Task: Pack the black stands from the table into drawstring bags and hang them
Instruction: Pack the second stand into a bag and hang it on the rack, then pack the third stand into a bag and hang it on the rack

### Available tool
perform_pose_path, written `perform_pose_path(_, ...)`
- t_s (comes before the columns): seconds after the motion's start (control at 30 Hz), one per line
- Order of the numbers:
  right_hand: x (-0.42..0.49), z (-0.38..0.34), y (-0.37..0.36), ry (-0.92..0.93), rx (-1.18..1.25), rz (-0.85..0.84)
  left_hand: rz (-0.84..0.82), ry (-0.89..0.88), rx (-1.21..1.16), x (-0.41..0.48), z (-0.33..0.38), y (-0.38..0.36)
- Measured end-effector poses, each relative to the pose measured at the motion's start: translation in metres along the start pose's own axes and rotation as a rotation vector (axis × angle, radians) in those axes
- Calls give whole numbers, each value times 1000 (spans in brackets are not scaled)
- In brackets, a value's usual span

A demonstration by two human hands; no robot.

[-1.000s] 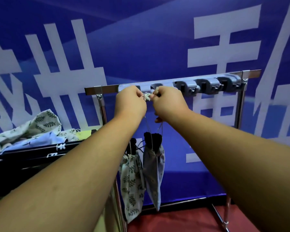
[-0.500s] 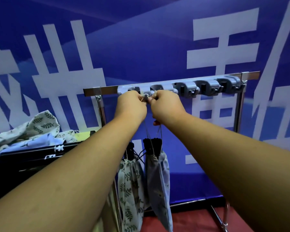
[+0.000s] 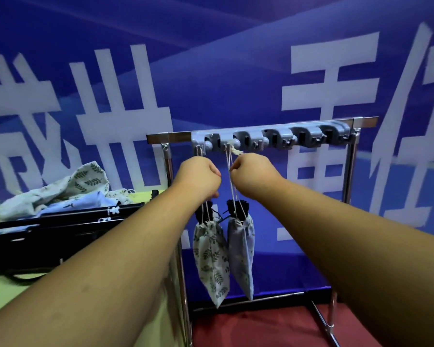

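Grey plastic hook rail (image 3: 303, 136) on the chrome rack (image 3: 350, 171), seen from the head camera, carries two packed drawstring bags. The leaf-print bag (image 3: 211, 261) and pale blue bag (image 3: 241, 256) hang touching, with black stand tops showing at both mouths. We find the right hand (image 3: 251, 176) pinching the blue bag's drawstring (image 3: 228, 159) just under its hook. The left hand (image 3: 198, 176) is curled beside it (whether it holds cord, we cannot tell). We advise confirming the loop sits fully over the hook before letting go. More black stands (image 3: 60, 221) lie on the table (image 3: 5, 291) beside unfilled bags (image 3: 60, 191).
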State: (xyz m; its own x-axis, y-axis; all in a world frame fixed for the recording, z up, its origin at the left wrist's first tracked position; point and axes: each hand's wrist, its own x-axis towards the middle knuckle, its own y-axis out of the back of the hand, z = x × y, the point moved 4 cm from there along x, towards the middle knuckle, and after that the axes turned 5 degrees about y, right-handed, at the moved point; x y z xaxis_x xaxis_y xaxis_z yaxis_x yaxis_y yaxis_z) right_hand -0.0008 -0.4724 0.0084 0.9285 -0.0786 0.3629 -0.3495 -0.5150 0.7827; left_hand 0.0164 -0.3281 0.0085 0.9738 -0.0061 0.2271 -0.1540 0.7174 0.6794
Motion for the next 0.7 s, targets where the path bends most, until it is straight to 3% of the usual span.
perform_pose_path(0.13,-29,-26,4,-27,-18,7,-62,13,-35,-41,-5,28)
perform_pose_path(0.33,-75,-79,-11,31,49,-131,-54,8,-4,-95,-31,81)
perform_pose_path(0.7,-128,-192,-92,196,151,-359,-15,180,-79,-142,-152,177)
